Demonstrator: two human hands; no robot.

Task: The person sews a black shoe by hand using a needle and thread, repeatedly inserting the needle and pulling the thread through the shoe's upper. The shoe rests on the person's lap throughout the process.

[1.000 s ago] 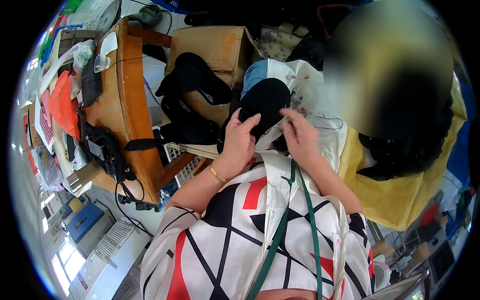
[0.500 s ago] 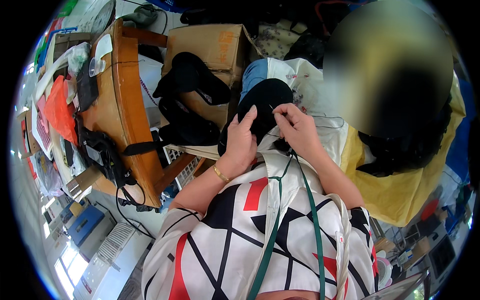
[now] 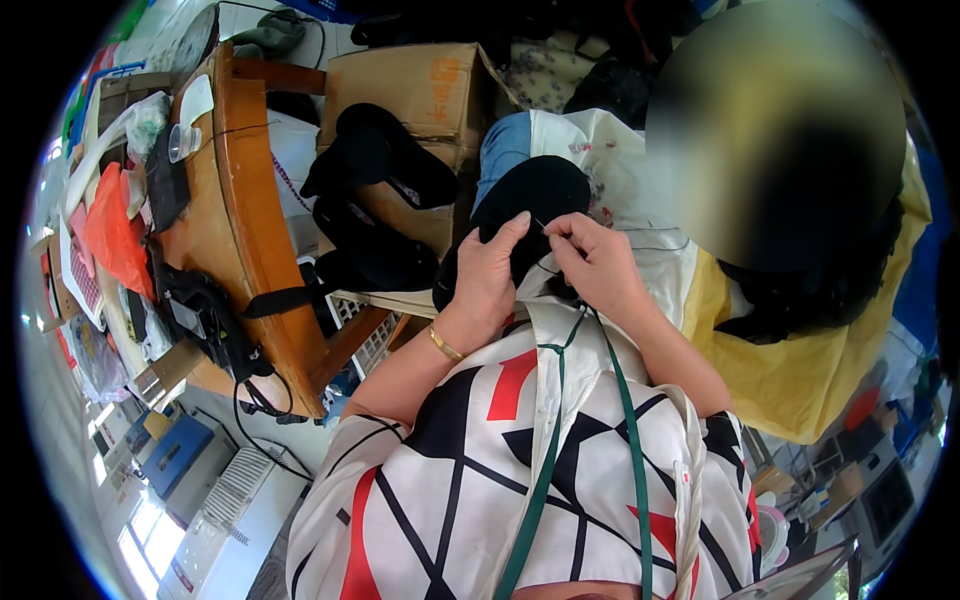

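A black cloth shoe (image 3: 545,190) lies over my lap, its rounded toe pointing away from me. My left hand (image 3: 487,268) grips its left side, with the thumb on top of the black cloth. Between the thumb and fingers of my right hand (image 3: 592,255) a thin sewing needle (image 3: 540,223) is pinched, close to the shoe's upper surface. Dark thread (image 3: 655,247) trails from near the right hand across the white apron (image 3: 640,190). The near part of the shoe is hidden by my hands.
Several finished-looking black cloth shoes (image 3: 375,165) rest against a cardboard box (image 3: 395,95) at the left. A wooden table (image 3: 250,230) stands beyond them, holding a black bag (image 3: 195,310) and a red plastic bag (image 3: 112,235). Yellow cloth (image 3: 800,400) hangs at the right, below a blurred person (image 3: 775,140).
My right hand has shifted very slightly toward the left thumb, needle still pinched. The left hand has stayed on the shoe, its thumb a little farther right.
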